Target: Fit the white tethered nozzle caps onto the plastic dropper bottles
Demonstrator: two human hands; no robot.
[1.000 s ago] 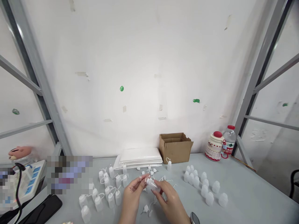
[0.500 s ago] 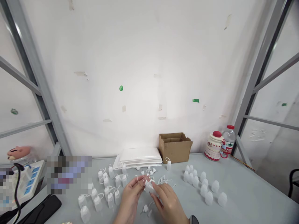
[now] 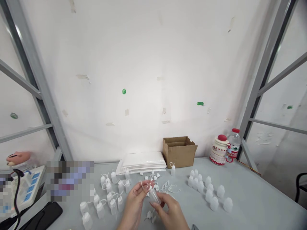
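Between my two hands a small translucent squeeze bottle (image 3: 154, 195) is held tilted, its white cap end toward the upper left. My left hand (image 3: 137, 199) pinches the cap end, where a thin white strap sticks up. Around the lower body of the bottle, the thumb and fingers of my right hand (image 3: 171, 209) are closed. Behind the hands lie loose white caps and straps (image 3: 168, 187), and a few more caps (image 3: 150, 215) lie in front. To the left stand several bottles with strapped caps (image 3: 113, 204); to the right are several bottles without caps (image 3: 209, 195).
A stack of white envelopes (image 3: 144, 161) and an open cardboard box (image 3: 181, 155) stand against the wall. At the back right are a cream jar (image 3: 218, 151) and a red-capped plastic bottle (image 3: 234, 140). A black phone (image 3: 43, 217) and a power strip (image 3: 30, 188) lie at the left.
My right hand has shifted down along the bottle, showing more of its body. My left hand stays at the cap end. The view has moved slightly.
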